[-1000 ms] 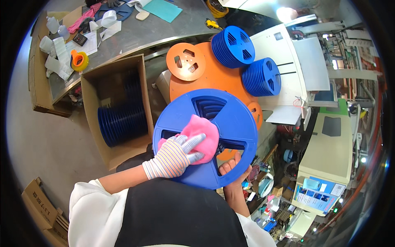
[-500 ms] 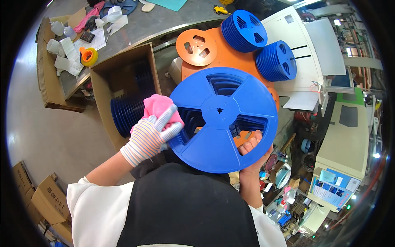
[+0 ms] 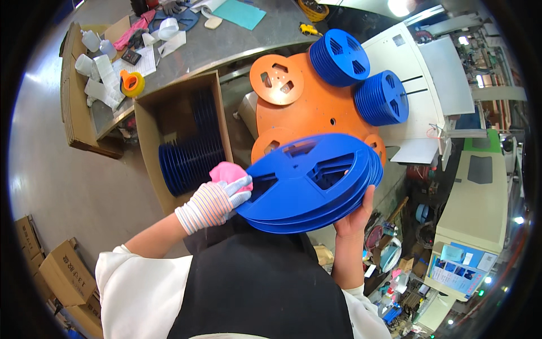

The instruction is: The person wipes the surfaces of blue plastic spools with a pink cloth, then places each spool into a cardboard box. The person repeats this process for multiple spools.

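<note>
In front of my chest is a tilted stack of large blue plastic reels (image 3: pixel 276 198), with wide cutouts round the hub of the top one. My right hand (image 3: pixel 355 217), bare, grips the stack's right edge from below, its thumb up along the rim and the other fingers mostly hidden. A striped glove covers my left hand (image 3: pixel 210 204), which is closed on a bunched pink cloth (image 3: pixel 227 172) at the stack's left rim. An open cardboard box (image 3: pixel 224 121) to the left holds several blue reels (image 3: pixel 179 166) on edge.
Beyond the stack lies an orange round table (image 3: pixel 313 110) with orange discs (image 3: pixel 276 80) and two blue reel stacks (image 3: pixel 341 56). A grey workbench (image 3: pixel 226 37) at the back carries papers, bottles and a yellow tape roll (image 3: pixel 132 83). Cardboard boxes (image 3: pixel 68 271) stand at lower left.
The reel stack has tilted so its layered near edge shows, where before the top reel faced me. My right hand has shifted to the outer rim. The view has moved slightly.
</note>
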### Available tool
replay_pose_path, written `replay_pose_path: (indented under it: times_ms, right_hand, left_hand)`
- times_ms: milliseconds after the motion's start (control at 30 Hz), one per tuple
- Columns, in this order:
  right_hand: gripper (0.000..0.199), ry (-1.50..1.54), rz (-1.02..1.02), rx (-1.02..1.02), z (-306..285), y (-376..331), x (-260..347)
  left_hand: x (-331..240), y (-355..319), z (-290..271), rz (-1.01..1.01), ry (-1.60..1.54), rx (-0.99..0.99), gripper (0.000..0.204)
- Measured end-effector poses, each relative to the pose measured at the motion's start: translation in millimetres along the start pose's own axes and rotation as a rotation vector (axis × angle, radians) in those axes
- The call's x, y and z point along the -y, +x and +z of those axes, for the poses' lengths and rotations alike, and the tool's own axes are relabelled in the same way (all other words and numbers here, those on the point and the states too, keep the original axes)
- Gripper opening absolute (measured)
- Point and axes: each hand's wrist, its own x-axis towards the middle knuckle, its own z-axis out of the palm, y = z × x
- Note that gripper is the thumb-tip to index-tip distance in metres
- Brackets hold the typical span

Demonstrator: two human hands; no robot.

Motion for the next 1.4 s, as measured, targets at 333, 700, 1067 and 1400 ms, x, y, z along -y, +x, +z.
replay_pose_path:
  times_ms: [333,700,1067,1400]
  right_hand:
    - [0.052,-0.311,0.082,-0.131,13.1,10.0,15.3]
    - [0.033,-0.142,0.02,0.081,-13.7,-6.8,0.3]
    - [0.029,-0.13,0.086,0.044,-11.7,-3.9,-11.8]
    - [0.038,-0.273,0.038,-0.102,-10.4,-9.0,-17.3]
  left_hand:
    - [15.0,-35.1,-8.2,-0.192,-0.832,-0.126,0.034]
    - [44.0,-91.9,6.3,-0.527,-2.006,-0.512,0.029]
    - [41.6,-102.8,19.3,-0.531,-2.032,-0.465,0.032]
    - [44.5,-115.0,28.5,-0.676,-1.783,-0.69,0.03]
